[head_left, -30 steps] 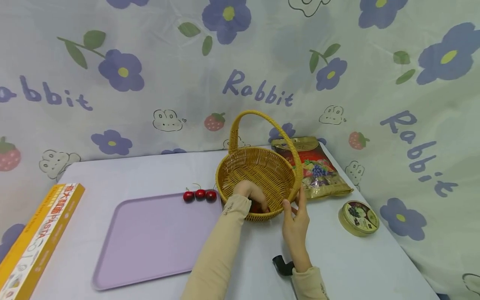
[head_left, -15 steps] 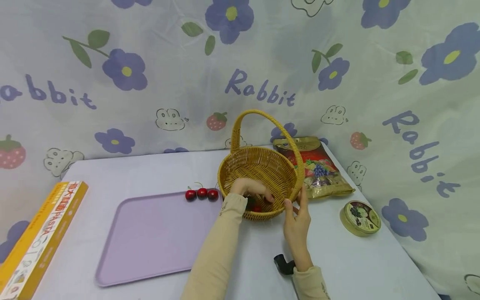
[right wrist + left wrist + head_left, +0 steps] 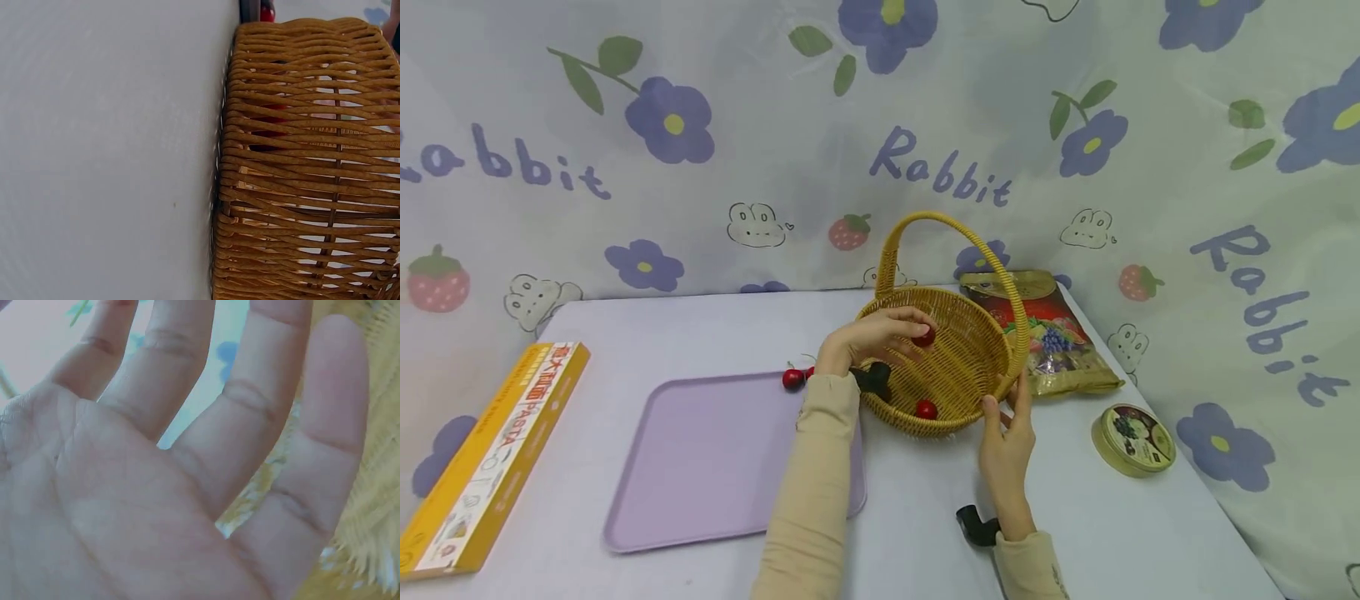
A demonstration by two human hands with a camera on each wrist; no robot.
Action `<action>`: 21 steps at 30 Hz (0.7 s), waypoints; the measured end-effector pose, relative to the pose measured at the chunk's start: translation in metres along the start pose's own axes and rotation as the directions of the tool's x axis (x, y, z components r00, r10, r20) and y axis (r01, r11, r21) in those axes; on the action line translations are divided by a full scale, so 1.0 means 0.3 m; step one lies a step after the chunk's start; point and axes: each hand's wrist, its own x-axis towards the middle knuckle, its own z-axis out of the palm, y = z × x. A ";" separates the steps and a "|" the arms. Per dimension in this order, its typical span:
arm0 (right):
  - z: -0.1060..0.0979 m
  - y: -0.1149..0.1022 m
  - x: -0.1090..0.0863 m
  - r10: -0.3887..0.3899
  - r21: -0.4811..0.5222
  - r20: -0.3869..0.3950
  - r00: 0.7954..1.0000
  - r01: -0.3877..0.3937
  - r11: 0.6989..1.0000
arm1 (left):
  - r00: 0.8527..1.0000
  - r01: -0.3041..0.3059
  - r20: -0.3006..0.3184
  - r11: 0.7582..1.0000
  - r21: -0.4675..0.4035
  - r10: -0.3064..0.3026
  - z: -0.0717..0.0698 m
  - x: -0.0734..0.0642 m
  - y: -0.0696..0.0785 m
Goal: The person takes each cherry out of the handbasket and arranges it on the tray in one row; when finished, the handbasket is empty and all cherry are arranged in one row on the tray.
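Now the left hand (image 3: pixel 874 333) is up near the basket's left rim, whereas half a second ago it was bent down into the bowl, close to the near wall. That lift has uncovered a loose cherry (image 3: pixel 927 409) on the weave inside the near wall, earlier mostly hidden beneath the hand. The head view has shifted a little too, so everything sits slightly differently in it.

The held cherry (image 3: pixel 923 336) is at the tips of the left fingers, pinched there and seen against the inside of the basket (image 3: pixel 958 358). In the left wrist view the fingers spread with gaps between them, and the basket's weave runs along the right edge.

The right hand (image 3: pixel 1009 454) is at the basket's lower right side, as before. Its thumb stands apart from the fingers, touching near the rim; the far fingertips are hidden, so I cannot tell whether they curl round it. In the right wrist view the wicker wall rests on the white worktop (image 3: pixel 112 156), with something red showing through the weave.

By the far edge of the lilac tray (image 3: pixel 722 467), two cherries (image 3: pixel 793 379) show where three did earlier; the left wrist now covers that spot.
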 end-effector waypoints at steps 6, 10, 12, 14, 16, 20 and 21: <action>-0.001 -0.006 -0.009 -0.002 -0.009 0.004 1.000 0.002 1.000 | 0.984 -0.102 -0.151 0.995 -0.007 0.100 -0.074 -0.113 -0.022; -0.009 -0.004 -0.003 -0.004 -0.008 0.003 1.000 0.004 1.000 | 0.968 -0.134 -0.221 0.990 -0.042 0.121 -0.107 -0.164 -0.037; -0.008 0.000 -0.005 -0.004 -0.011 0.006 1.000 0.004 1.000 | 0.963 -0.146 -0.240 0.986 -0.086 0.121 -0.120 -0.184 -0.049; -0.006 0.003 -0.007 0.001 -0.005 0.011 1.000 -0.001 1.000 | 0.956 -0.158 -0.268 0.978 -0.135 0.117 -0.130 -0.203 -0.061; -0.004 0.003 -0.006 0.006 0.000 0.011 1.000 -0.006 1.000 | 0.946 -0.171 -0.304 0.969 -0.175 0.112 -0.138 -0.220 -0.072; -0.004 0.000 -0.004 0.026 0.018 0.008 1.000 -0.026 0.999 | 0.916 -0.193 -0.389 0.957 -0.216 0.097 -0.158 -0.266 -0.106; -0.005 -0.001 -0.004 0.028 0.018 0.008 1.000 -0.029 0.999 | 0.906 -0.196 -0.413 0.954 -0.229 0.087 -0.164 -0.281 -0.119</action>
